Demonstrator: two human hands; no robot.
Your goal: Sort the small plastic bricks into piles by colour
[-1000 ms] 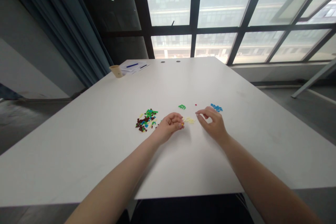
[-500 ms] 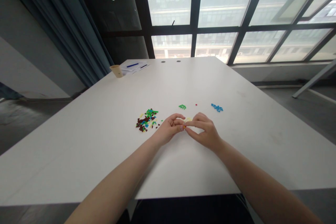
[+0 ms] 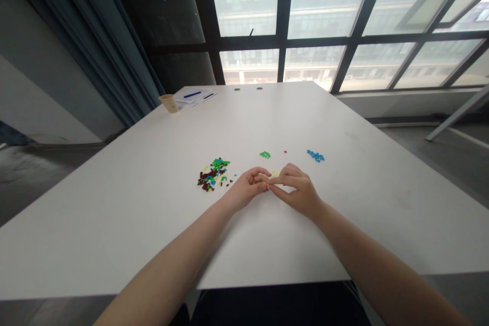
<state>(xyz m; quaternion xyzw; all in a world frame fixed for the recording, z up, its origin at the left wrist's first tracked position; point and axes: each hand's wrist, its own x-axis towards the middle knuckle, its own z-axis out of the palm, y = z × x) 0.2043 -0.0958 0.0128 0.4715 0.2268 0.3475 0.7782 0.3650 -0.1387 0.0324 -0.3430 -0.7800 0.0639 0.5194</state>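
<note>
My left hand (image 3: 249,185) and my right hand (image 3: 299,188) meet at the fingertips, a little above the white table. Between them is a tiny orange-yellow piece (image 3: 268,184), mostly covered by the fingers, so its exact shape does not show. Both hands are closed in a pinch on it. Just behind the right fingers lie pale yellow pieces (image 3: 275,173), partly hidden. To the left of my left hand spreads a mixed heap of tiny toy-brick-like pieces (image 3: 209,178), in dark brown, green, blue and yellow.
Beyond my hands lie a small green group (image 3: 265,155), one red piece (image 3: 285,152) and a blue group (image 3: 316,156). A paper cup (image 3: 169,103) and sheets of paper with a blue pen (image 3: 192,94) stand at the table's (image 3: 290,117) far left.
My right hand has shifted very slightly at the fingertips. The heap and the colour groups lie as before.
</note>
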